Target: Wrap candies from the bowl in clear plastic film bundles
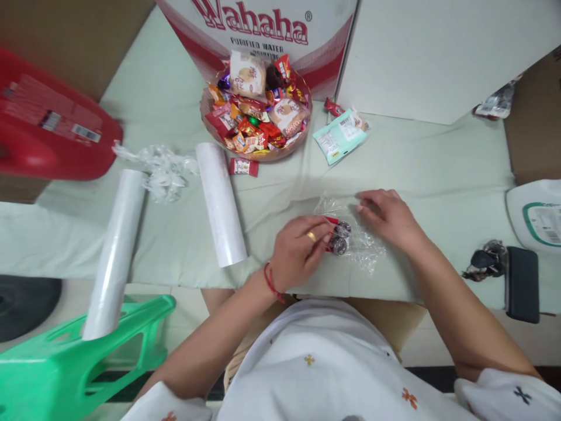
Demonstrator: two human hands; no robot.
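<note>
- In the head view, the left hand [300, 251] has its thumb and fingers closed on a small red item with dark round parts [340, 244], near the front edge of the desk [416, 164].
- Clear film [366, 248] lies around that item; whether it covers or only underlies every part, I cannot tell.
- The right hand [390, 219] is empty, thumb and forefinger slightly apart, beside the film.
- Film this thin probably clings and creases, so a light fingertip pinch at a loose edge should suit it.
- A steady, gentle left grip should keep the round parts from sliding.
</note>
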